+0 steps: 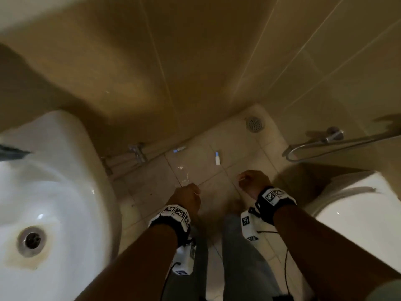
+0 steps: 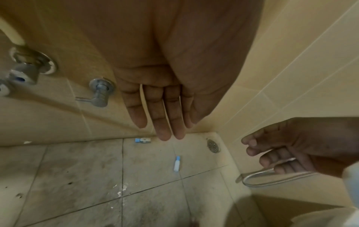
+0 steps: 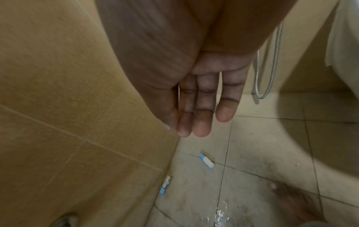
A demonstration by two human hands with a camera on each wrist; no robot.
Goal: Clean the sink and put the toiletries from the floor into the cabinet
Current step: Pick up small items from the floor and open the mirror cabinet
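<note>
A small white bottle with a blue cap [image 1: 217, 158] [image 2: 176, 163] [image 3: 207, 161] lies on the tiled floor. A second small blue-capped toiletry [image 1: 179, 149] [image 2: 142, 140] [image 3: 165, 184] lies against the foot of the wall. My left hand [image 1: 187, 196] [image 2: 165, 119] hangs above the floor, fingers straight, holding nothing. My right hand [image 1: 252, 181] [image 3: 196, 116] hovers beside it, relaxed and empty, well above the bottle. The white sink [image 1: 65, 192] with its stained drain [image 1: 31, 237] is at the left.
A toilet [image 1: 351, 205] stands at the right, with a metal spray hose [image 1: 325, 146] on the wall behind it. Pipe valves [image 1: 136, 152] sit under the sink. A floor drain [image 1: 254, 123] is in the corner. Water [image 1: 183, 174] glistens on the dirty tiles.
</note>
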